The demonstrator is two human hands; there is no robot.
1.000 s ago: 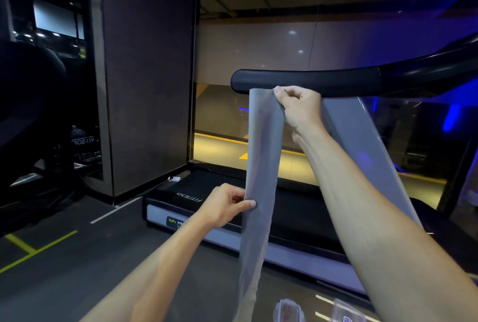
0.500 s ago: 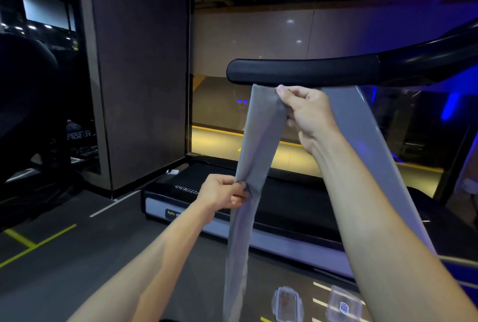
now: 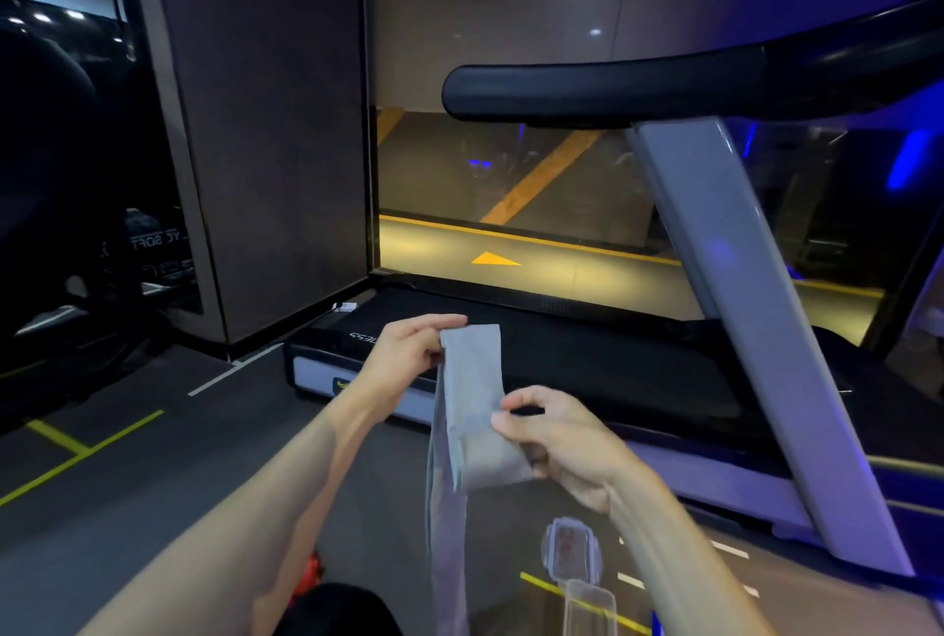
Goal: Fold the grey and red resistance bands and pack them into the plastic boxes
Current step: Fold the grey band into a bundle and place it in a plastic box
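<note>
The grey resistance band is held up folded, its tail hanging toward the floor. The left hand pinches the top fold; the right hand has its fingers grasping the lower fold. Below lie two clear plastic boxes, and something red shows by the knee. A treadmill stands just behind, with a glass wall beyond.

Grey band; black treadmill deck (silver upright); yellow floor lines.
</note>
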